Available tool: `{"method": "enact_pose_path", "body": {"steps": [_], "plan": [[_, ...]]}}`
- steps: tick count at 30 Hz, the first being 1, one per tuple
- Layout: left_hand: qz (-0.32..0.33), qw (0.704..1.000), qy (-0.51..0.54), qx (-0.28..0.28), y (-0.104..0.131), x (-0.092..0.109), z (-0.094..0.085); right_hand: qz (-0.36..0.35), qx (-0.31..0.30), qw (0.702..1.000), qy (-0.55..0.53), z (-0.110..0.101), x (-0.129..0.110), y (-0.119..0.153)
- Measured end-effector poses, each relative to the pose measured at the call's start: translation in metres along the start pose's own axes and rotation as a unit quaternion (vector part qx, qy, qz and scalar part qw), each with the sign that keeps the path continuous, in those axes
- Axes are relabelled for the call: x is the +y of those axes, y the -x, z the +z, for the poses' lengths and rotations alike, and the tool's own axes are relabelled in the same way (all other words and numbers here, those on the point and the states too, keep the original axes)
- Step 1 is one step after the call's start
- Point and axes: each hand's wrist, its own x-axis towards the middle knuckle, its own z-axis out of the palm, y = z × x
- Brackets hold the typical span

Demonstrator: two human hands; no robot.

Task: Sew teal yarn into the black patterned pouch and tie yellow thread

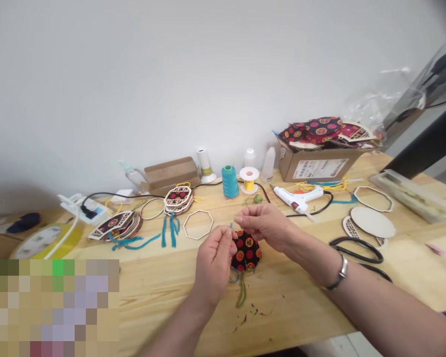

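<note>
My left hand [216, 255] is closed in a pinch, with the tip of a thin blue cord [231, 225] showing above its fingertips. A blue loop shows below the same hand. Close by, my right hand [265, 225] has thumb and finger pressed together; what they hold, if anything, is too small to make out. Under and between both hands is a black fabric piece [249, 252] with red and orange round flowers, its left side partly hidden by my left hand. An olive-green cord [241, 293] trails from its lower edge onto the table.
Behind stand a teal thread cone [230, 182] and a yellow spool [249, 180]. A white glue gun [298, 198] lies right, near black-handled scissors [357, 249]. Left are an octagonal wooden frame [186, 231] and stacked patterned pieces [178, 201]. A cardboard box [319, 166] holds fabric pieces.
</note>
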Motion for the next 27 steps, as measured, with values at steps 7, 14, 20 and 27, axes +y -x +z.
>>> {"method": "enact_pose_path", "body": {"steps": [7, 14, 20, 27], "plan": [[0.024, 0.999, 0.006, 0.046, -0.006, 0.004, -0.004, -0.120, -0.015, 0.988, 0.099, -0.007, -0.012, 0.006], [-0.048, 0.990, 0.126, 0.036, -0.011, 0.004, -0.002, -0.254, -0.254, 0.886, 0.293, -0.011, -0.021, 0.019], [-0.046, 0.990, 0.133, -0.003, -0.005, 0.001, 0.004, -0.326, -0.079, 0.912, 0.237, -0.005, -0.004, 0.005], [-0.019, 0.995, 0.096, -0.029, -0.002, 0.000, 0.002, -0.324, -0.023, 0.916, 0.235, -0.003, 0.001, 0.001]]}}
